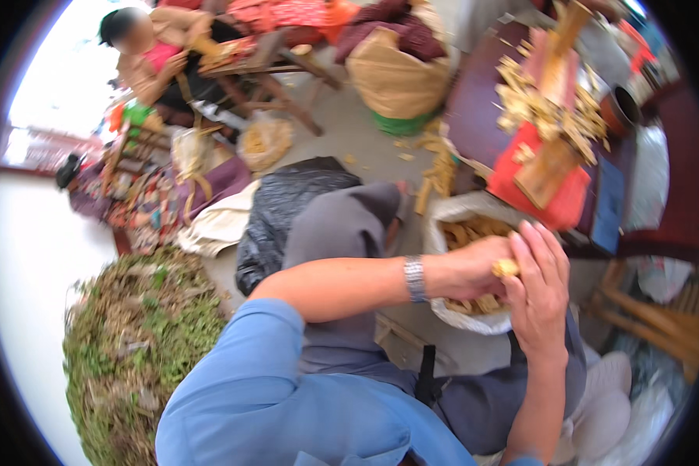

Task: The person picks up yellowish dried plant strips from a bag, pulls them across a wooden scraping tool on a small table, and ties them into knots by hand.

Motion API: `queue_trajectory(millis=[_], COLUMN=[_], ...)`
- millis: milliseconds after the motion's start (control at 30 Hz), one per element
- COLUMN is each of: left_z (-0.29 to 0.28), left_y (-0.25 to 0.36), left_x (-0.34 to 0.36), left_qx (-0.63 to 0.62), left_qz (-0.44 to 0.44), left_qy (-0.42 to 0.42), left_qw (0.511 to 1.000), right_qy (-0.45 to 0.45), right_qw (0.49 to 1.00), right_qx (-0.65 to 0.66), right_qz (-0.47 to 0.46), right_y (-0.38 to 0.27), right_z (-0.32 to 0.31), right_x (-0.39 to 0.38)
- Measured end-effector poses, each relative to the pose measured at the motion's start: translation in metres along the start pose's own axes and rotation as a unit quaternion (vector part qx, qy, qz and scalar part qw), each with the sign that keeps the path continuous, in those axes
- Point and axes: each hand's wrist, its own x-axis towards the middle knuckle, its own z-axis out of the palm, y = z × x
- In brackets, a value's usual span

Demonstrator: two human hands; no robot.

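Observation:
My left hand (474,269), with a metal-banded watch (414,278) on its wrist, is closed round a small pale yellow piece (505,269), whose end shows between my two hands. Close beside it, my right hand (537,287) has its fingers stretched upward and its palm turned toward the piece. Whether the right thumb touches the piece is hard to make out. Both hands are over an open white woven sack (467,320). Yellow-brown chunks (474,231) lie inside that sack, partly hidden by my left hand.
Ahead right, a dark table (474,93) bears yellow strips (551,109), a wooden board (547,172), a red plastic bag (512,180) and a brown cup (620,111). A black plastic bag (287,202) and a plant heap (147,342) lie left. Another person (163,46) sits far left.

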Motion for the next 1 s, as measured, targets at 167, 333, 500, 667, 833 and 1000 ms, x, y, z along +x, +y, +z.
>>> queue_trajectory(millis=[167, 333, 500, 667, 833, 1000], left_z=[0.006, -0.011, -0.037, 0.033, 0.048, 0.069], left_y=[0.01, 0.0, -0.008, 0.078, 0.087, 0.089], left_x=[0.001, -0.053, -0.088, -0.144, -0.15, -0.142], left_qx=[0.115, 0.343, 0.568, 0.561, 0.617, 0.517], left_qz=[-0.004, -0.156, -0.03, -0.143, -0.06, 0.039], left_qy=[-0.075, -0.087, -0.254, -0.108, 0.062, 0.049], left_qw=[0.99, 0.922, 0.782, 0.808, 0.782, 0.854], right_qy=[-0.07, -0.159, -0.328, -0.28, -0.231, -0.21], right_qw=[0.994, 0.954, 0.869, 0.911, 0.906, 0.738], right_qx=[0.063, 0.231, 0.35, 0.288, 0.342, 0.599], right_qz=[0.048, 0.109, 0.124, 0.096, 0.095, 0.228], right_y=[0.005, -0.007, -0.029, -0.041, -0.04, -0.014], right_z=[-0.009, -0.014, 0.009, 0.013, -0.011, -0.026], right_x=[-0.006, -0.011, -0.019, -0.037, -0.025, -0.031])
